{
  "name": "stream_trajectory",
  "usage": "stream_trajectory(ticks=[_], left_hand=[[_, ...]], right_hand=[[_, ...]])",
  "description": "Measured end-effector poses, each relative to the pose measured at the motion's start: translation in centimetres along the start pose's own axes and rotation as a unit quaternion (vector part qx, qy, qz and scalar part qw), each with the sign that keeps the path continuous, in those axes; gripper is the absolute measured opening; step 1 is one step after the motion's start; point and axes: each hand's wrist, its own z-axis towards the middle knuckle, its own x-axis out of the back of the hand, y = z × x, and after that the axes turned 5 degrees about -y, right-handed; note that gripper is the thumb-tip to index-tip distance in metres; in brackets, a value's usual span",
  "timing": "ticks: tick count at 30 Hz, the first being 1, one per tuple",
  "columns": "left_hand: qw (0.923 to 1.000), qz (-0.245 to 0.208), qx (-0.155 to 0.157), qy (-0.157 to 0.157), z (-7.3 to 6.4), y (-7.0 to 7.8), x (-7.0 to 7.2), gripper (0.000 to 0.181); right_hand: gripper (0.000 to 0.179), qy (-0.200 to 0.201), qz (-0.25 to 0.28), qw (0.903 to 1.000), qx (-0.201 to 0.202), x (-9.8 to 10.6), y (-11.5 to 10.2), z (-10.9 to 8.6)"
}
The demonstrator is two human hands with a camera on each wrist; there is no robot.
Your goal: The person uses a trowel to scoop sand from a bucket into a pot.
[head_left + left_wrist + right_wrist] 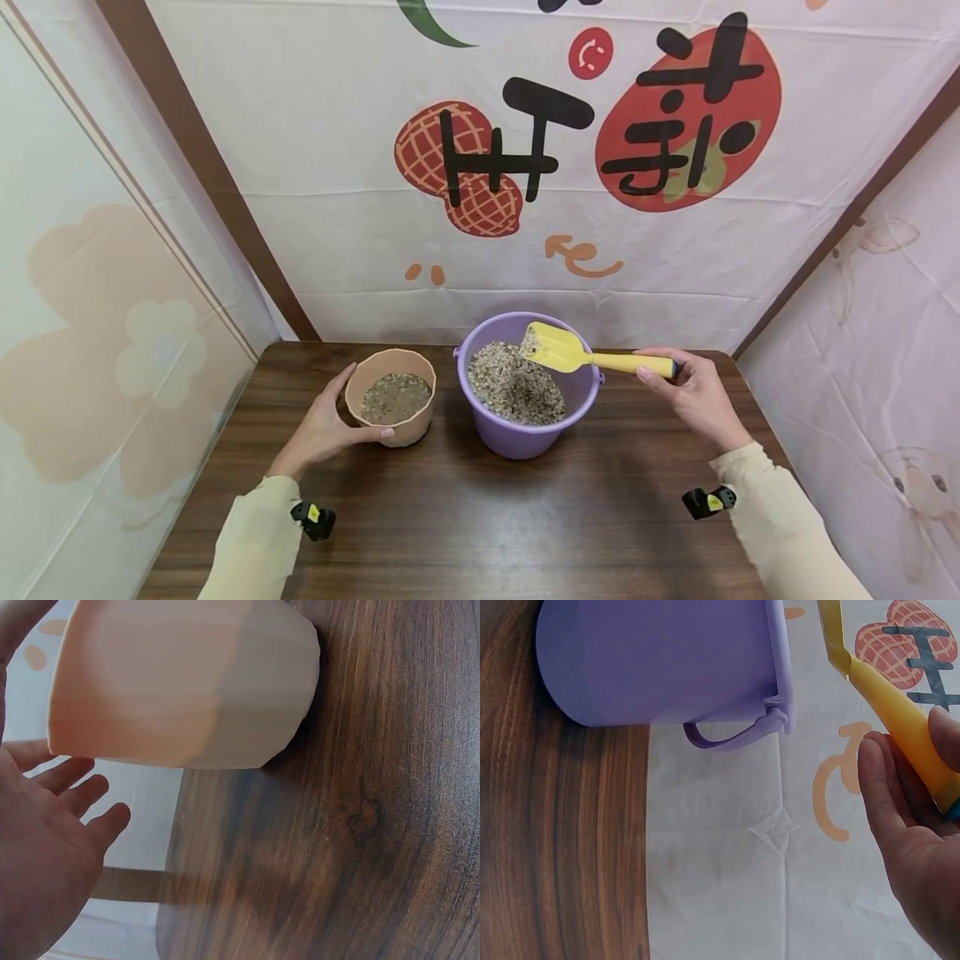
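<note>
A peach flower pot [411,427] with greyish-brown grit [396,398] inside stands on the table's left part. My left hand [324,429] holds it, thumb along the near side and fingers at the far left rim. To its right stands a purple bucket [516,440], partly filled with speckled gravel [512,385]. My right hand [703,398] grips the handle end of a yellow toy shovel [628,362]. The shovel's blade is over the bucket's right half, with a little gravel near its tip. In the right wrist view the shovel [900,716] is above the bucket's rim.
The dark wooden table [480,533] ends at a white printed cloth [345,250] hanging behind it. Pale cloth panels stand at the left and right. The bucket's handle [735,739] hangs down its outer side.
</note>
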Motion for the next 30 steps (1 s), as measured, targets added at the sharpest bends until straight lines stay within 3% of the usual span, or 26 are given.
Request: stream_trajectory(ticks=[14,24,30], left_hand=[[0.9999,-0.013,0.005,0.003,0.5,-0.4,-0.1,0.127],[0.9991,-0.037,-0.017,0.009,0.7,-0.5,-0.1,0.123],[0.9991,-0.036,-0.013,0.018,0.8,-1.1,-0.4,0.124]], right_hand=[[0.033,0.0,-0.007,1.0,-0.002,-0.1,-0.1,0.0],[0.033,-0.002,-0.008,0.9999,-0.008,-0.3,-0.2,0.0],[0.032,-0.004,-0.003,1.0,-0.006,-0.4,-0.4,0.1]])
